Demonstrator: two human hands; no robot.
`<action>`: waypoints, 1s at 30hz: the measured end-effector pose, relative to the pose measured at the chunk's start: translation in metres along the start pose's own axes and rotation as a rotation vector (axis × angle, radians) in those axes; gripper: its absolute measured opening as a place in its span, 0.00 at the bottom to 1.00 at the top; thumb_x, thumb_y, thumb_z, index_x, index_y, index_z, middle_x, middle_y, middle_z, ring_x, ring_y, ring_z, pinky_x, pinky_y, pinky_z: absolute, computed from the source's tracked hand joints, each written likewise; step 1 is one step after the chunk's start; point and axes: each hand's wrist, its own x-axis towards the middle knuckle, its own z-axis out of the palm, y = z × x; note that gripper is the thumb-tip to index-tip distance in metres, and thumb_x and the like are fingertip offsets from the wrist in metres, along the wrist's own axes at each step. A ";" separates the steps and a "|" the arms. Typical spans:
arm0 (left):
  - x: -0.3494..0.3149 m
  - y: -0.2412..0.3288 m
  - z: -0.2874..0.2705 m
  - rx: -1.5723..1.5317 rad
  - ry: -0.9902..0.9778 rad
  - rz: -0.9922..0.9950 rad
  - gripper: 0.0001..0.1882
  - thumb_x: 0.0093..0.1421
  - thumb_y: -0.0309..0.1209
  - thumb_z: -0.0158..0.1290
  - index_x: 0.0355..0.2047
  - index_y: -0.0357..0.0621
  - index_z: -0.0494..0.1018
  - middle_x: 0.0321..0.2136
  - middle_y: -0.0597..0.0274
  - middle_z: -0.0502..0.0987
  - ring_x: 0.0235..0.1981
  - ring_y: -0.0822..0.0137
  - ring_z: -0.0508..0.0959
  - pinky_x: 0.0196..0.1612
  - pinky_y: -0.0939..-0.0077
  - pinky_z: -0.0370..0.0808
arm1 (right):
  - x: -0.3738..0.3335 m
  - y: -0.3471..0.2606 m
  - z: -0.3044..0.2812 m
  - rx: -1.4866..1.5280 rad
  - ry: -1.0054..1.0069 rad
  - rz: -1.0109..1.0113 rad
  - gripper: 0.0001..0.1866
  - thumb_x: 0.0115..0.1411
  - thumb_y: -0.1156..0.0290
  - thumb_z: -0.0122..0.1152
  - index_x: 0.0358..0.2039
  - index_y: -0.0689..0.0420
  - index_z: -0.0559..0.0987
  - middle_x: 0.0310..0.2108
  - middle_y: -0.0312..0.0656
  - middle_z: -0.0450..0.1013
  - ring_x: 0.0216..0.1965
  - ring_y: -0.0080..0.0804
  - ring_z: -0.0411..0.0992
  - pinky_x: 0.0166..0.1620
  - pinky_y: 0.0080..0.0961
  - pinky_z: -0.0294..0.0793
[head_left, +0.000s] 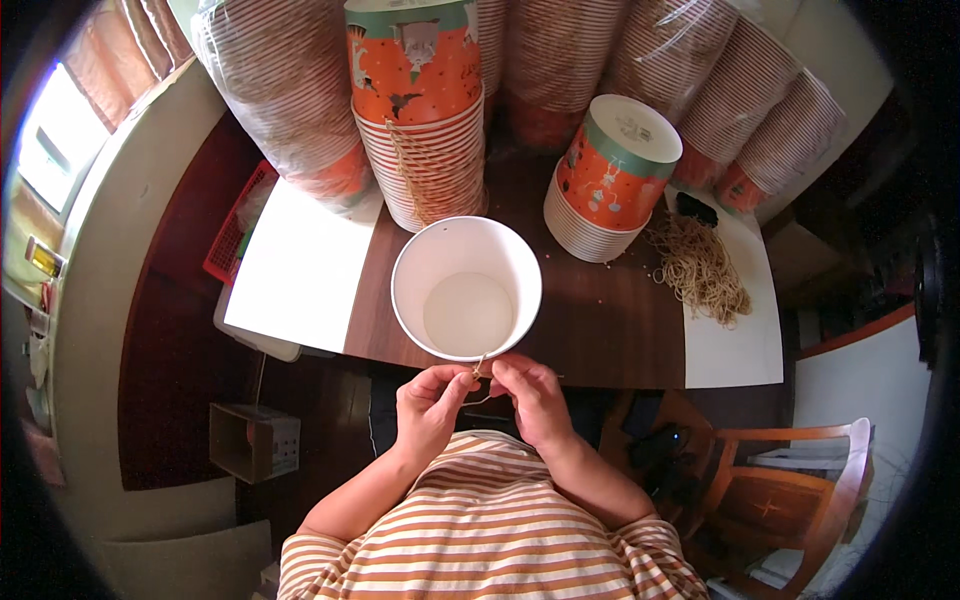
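Note:
A white-lined paper bucket (405, 290) stands mouth up at the table's near edge, its inside facing me. A tan twine cord (478, 372) is at its near rim, with a small knot or loop and a loose end hanging below. My left hand (428, 405) pinches the cord between thumb and fingertips. From the other side my right hand (535, 400) pinches it too, close to the rim. Whether the cord passes through the bucket wall is hidden by my fingers. A tall stack of upside-down orange buckets (415, 95) rises behind, with cord hanging down its side.
A shorter stack of orange-and-green buckets (612, 190) stands right of the bucket. Beyond it lies a heap of loose twine (705, 268) with a dark object. Plastic-wrapped bucket stacks (280, 80) line the back. A wooden chair (780, 500) is at lower right, a cardboard box (255, 442) at left.

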 end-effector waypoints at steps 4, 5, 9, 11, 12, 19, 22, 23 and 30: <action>0.001 -0.002 0.001 -0.032 -0.009 0.003 0.07 0.61 0.25 0.52 0.36 0.32 0.74 0.29 0.63 0.78 0.30 0.78 0.74 0.35 0.87 0.71 | 0.001 0.009 0.003 0.067 -0.050 -0.008 0.10 0.60 0.65 0.57 0.37 0.56 0.80 0.31 0.33 0.76 0.31 0.16 0.69 0.36 0.16 0.67; 0.001 -0.003 0.001 -0.029 -0.007 0.000 0.07 0.61 0.25 0.52 0.36 0.32 0.74 0.29 0.63 0.78 0.30 0.79 0.74 0.35 0.87 0.71 | 0.002 0.011 0.002 0.067 -0.050 -0.007 0.10 0.60 0.65 0.57 0.37 0.56 0.80 0.31 0.33 0.76 0.31 0.16 0.69 0.36 0.16 0.67; 0.002 -0.004 -0.003 -0.027 0.000 0.005 0.07 0.61 0.25 0.52 0.36 0.32 0.74 0.28 0.64 0.78 0.30 0.79 0.74 0.34 0.87 0.71 | 0.005 0.012 0.000 0.053 0.010 -0.033 0.08 0.59 0.67 0.58 0.36 0.56 0.80 0.30 0.31 0.76 0.30 0.16 0.69 0.36 0.15 0.67; 0.002 -0.005 -0.005 -0.022 0.007 0.001 0.07 0.60 0.25 0.52 0.36 0.32 0.74 0.28 0.63 0.78 0.30 0.79 0.74 0.35 0.87 0.71 | 0.005 0.012 0.001 0.026 0.002 -0.067 0.08 0.59 0.68 0.58 0.36 0.56 0.80 0.30 0.31 0.76 0.30 0.15 0.69 0.35 0.15 0.67; 0.002 -0.005 -0.005 -0.015 0.010 -0.003 0.07 0.60 0.25 0.52 0.37 0.32 0.74 0.28 0.63 0.78 0.30 0.79 0.74 0.35 0.87 0.71 | 0.005 0.011 0.002 -0.070 0.034 -0.117 0.08 0.59 0.69 0.57 0.35 0.58 0.79 0.30 0.32 0.76 0.29 0.16 0.69 0.35 0.16 0.68; 0.004 -0.003 -0.005 -0.058 0.003 -0.067 0.07 0.61 0.27 0.52 0.37 0.35 0.74 0.26 0.68 0.76 0.24 0.84 0.69 0.27 0.90 0.66 | 0.005 0.008 0.009 -0.424 0.184 -0.401 0.05 0.59 0.73 0.57 0.30 0.62 0.74 0.27 0.38 0.75 0.26 0.23 0.70 0.33 0.22 0.71; 0.005 0.000 -0.005 -0.137 -0.013 -0.109 0.07 0.61 0.29 0.52 0.36 0.37 0.74 0.25 0.70 0.75 0.22 0.85 0.66 0.24 0.91 0.62 | 0.007 0.009 0.006 -0.650 0.237 -0.489 0.05 0.58 0.73 0.58 0.30 0.61 0.73 0.27 0.41 0.72 0.26 0.28 0.71 0.32 0.23 0.70; 0.005 0.001 -0.005 -0.138 -0.032 -0.124 0.08 0.61 0.30 0.52 0.35 0.37 0.74 0.24 0.70 0.74 0.21 0.84 0.66 0.25 0.91 0.62 | 0.007 0.008 0.006 -0.650 0.237 -0.489 0.05 0.58 0.73 0.58 0.30 0.61 0.73 0.27 0.41 0.72 0.26 0.28 0.71 0.32 0.23 0.70; 0.006 0.000 -0.007 -0.178 -0.123 -0.179 0.09 0.60 0.32 0.54 0.35 0.38 0.74 0.24 0.70 0.75 0.22 0.83 0.67 0.25 0.89 0.63 | 0.018 0.006 0.005 -1.070 0.349 -0.793 0.04 0.53 0.76 0.58 0.29 0.60 0.72 0.28 0.45 0.70 0.28 0.42 0.70 0.32 0.33 0.69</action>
